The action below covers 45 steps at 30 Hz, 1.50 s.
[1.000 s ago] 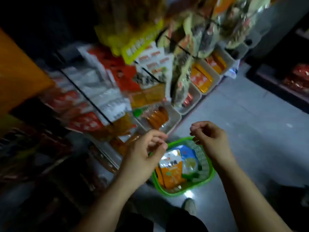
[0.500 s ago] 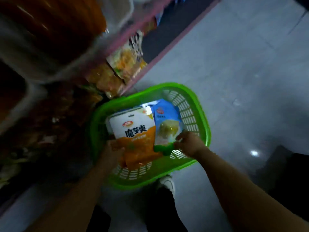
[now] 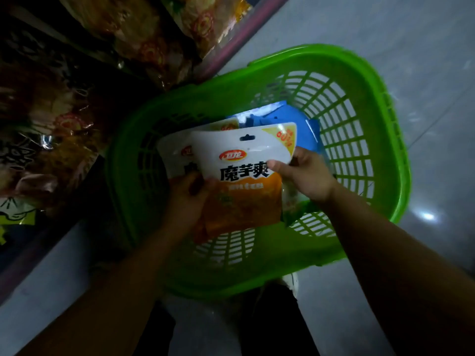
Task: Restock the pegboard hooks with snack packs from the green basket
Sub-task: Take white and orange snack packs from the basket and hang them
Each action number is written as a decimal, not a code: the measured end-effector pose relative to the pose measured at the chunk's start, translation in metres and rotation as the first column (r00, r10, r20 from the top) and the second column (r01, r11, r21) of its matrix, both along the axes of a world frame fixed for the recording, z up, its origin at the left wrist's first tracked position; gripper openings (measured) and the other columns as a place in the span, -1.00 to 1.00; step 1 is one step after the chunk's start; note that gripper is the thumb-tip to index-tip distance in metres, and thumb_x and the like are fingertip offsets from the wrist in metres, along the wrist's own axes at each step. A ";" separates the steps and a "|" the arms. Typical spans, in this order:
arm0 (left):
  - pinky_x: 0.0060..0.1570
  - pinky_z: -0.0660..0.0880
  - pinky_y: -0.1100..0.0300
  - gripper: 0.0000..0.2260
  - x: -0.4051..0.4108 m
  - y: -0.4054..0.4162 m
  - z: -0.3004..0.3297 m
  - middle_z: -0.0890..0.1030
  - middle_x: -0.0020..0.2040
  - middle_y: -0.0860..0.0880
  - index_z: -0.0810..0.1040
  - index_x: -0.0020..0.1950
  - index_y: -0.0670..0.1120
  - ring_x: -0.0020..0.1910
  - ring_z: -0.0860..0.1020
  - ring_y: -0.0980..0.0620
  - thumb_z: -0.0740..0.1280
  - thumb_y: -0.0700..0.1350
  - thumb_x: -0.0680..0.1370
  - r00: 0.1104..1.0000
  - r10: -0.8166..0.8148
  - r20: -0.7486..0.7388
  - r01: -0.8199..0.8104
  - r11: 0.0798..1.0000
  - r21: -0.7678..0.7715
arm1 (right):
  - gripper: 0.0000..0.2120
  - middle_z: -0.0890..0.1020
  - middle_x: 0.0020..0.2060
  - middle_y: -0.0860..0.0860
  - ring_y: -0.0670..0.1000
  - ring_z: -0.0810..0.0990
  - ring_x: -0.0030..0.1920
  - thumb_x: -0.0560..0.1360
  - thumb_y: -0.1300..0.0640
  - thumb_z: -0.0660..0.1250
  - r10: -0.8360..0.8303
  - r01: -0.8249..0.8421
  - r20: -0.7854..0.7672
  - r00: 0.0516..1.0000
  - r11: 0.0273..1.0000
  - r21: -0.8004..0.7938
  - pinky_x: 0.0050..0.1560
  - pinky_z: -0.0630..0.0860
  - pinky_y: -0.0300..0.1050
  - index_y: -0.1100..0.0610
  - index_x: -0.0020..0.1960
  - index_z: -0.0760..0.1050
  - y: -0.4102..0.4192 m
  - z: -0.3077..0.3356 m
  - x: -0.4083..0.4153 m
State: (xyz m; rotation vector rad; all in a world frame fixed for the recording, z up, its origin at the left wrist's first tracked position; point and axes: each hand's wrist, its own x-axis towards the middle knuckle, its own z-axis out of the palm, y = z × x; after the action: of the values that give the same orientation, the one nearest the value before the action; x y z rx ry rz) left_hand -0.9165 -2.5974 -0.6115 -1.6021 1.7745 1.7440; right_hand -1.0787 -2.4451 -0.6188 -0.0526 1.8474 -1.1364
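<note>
Grey floor (image 3: pixel 385 34) lies bare to the right of and beyond the green basket (image 3: pixel 380 119), while the shelf unit (image 3: pixel 231 39), its base edge running diagonally, crowds the basket's left side with bagged snacks (image 3: pixel 144 47). We stand over the basket's near rim. Inside it we see a blue pack (image 3: pixel 298 129) at the back and white-and-orange packs in front. Our left hand (image 3: pixel 187 201) grips the top white-and-orange snack pack (image 3: pixel 244 176) by its lower left edge; our right hand (image 3: pixel 305 173) pinches its right edge, thumb on the print.
</note>
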 end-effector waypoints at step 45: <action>0.07 0.56 -0.03 -0.73 0.105 -0.030 0.696 0.70 -0.08 0.14 0.67 -0.12 0.25 -0.03 0.66 0.05 0.30 -0.13 0.54 0.526 0.381 -0.761 -0.688 0.716 -0.118 | -0.87 0.73 -0.22 -0.15 -0.17 0.69 -0.19 0.34 0.11 0.51 -0.178 -0.123 -0.404 0.897 0.779 -0.615 -0.25 0.55 -0.31 -0.11 -0.16 0.68 -0.075 0.699 0.105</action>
State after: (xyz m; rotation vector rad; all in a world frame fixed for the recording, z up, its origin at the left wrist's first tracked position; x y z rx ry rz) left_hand -0.8113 -2.6277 0.0845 -2.0176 2.2243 2.7248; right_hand -0.9733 -2.5200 0.0797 -0.7323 1.7532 -1.8473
